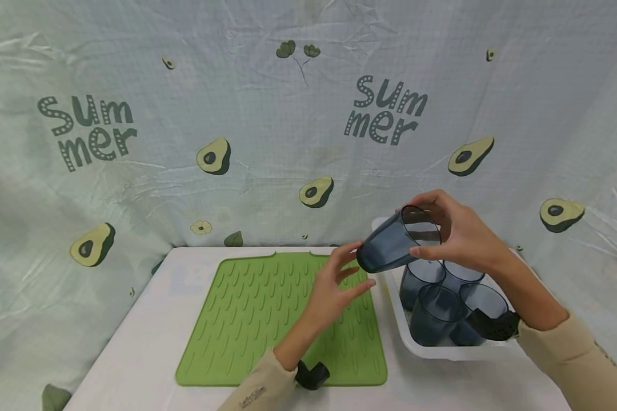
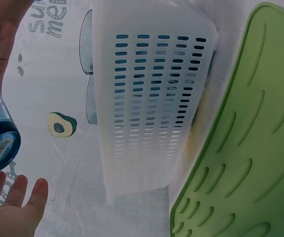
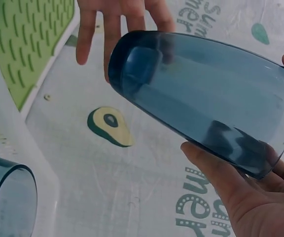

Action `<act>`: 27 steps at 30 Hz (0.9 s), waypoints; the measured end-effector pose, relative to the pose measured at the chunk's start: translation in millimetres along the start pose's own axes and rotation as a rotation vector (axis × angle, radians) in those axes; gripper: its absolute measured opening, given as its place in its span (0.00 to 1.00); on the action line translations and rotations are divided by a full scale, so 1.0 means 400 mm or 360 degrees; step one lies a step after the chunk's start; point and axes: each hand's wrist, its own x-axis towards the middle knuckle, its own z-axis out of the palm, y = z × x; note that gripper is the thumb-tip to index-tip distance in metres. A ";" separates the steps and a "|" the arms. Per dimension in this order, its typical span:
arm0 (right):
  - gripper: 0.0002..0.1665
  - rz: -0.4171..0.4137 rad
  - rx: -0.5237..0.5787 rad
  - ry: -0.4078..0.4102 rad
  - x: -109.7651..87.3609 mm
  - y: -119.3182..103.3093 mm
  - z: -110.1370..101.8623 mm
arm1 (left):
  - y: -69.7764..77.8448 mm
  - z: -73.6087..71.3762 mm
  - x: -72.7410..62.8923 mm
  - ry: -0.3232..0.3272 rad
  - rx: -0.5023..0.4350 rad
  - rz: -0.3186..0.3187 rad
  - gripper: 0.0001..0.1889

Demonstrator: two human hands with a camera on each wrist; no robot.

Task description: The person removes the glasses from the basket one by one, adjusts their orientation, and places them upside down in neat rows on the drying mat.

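Note:
A blue tinted drinking glass [image 1: 385, 242] is held tilted above the basket's left side, its rim to the right and its base to the lower left. My right hand [image 1: 455, 231] grips it near the rim, thumb on the near side and fingers on the far side. At the base, my left hand [image 1: 334, 288] reaches up with its fingers spread and fairly straight. In the right wrist view, those left fingers [image 3: 113, 39] lie partly behind the base; whether they touch it I cannot tell. A label shows on the glass's bottom [image 2: 3, 148] in the left wrist view.
A white perforated basket [image 1: 403, 334] stands at the right, with several similar glasses [image 1: 437, 314] upright inside. A green ridged drying mat [image 1: 267, 319] lies on the white table [image 1: 149, 319] to its left. A patterned curtain [image 1: 267, 200] hangs behind.

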 end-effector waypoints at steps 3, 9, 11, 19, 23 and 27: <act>0.41 0.0000 0.0036 0.0004 -0.002 -0.002 0.001 | -0.004 0.001 0.004 0.0006 -0.0073 0.0008 0.34; 0.39 -0.0024 0.0161 -0.0019 -0.003 0.001 0.006 | -0.009 0.003 0.008 -0.0046 -0.0213 0.0057 0.34; 0.39 -0.0042 0.0223 -0.0038 -0.001 0.003 0.008 | -0.010 0.004 0.008 -0.0063 -0.0272 0.0067 0.34; 0.40 -0.0113 0.0317 -0.0155 0.001 0.008 -0.001 | -0.004 -0.006 0.007 -0.0157 -0.0431 0.0045 0.33; 0.42 -0.0111 0.0205 -0.0212 -0.002 0.008 -0.008 | -0.006 -0.013 0.002 -0.0184 -0.0487 0.0036 0.31; 0.47 -0.0096 0.0013 -0.0297 -0.007 0.010 -0.022 | -0.010 -0.023 -0.001 -0.0168 -0.0526 0.0067 0.30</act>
